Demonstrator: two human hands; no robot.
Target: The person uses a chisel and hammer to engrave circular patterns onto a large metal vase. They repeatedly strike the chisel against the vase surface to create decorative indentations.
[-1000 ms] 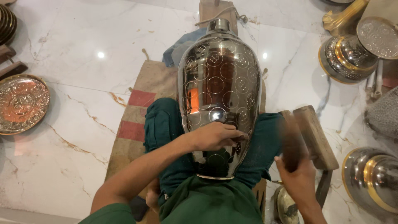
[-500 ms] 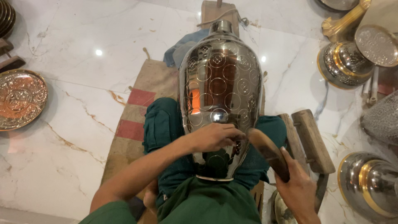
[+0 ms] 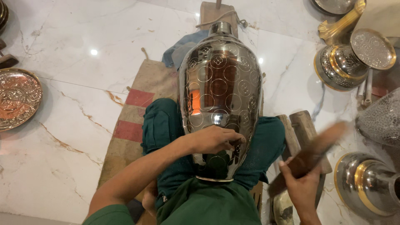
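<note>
A large shiny metal vase [image 3: 221, 87] with engraved circle patterns lies along my lap, its neck pointing away from me. My left hand [image 3: 212, 139] rests on the lower body of the vase with its fingers closed, seemingly pinching a small tool against the metal; the tool itself is hidden. My right hand [image 3: 302, 185] grips a brown wooden mallet [image 3: 316, 146], which is blurred and raised out to the right of the vase.
A striped burlap mat [image 3: 137, 121] covers the marble floor under my legs. An engraved brass plate [image 3: 16, 98] lies at the left. Metal pots and a lid [image 3: 354, 58] crowd the upper right, another bowl [image 3: 371, 183] at lower right. Wooden blocks [image 3: 298, 125] sit beside my right knee.
My right hand has swung the mallet, from upright to close by the vase, then out to the right and tilted. My left hand stays in place on the vase.
</note>
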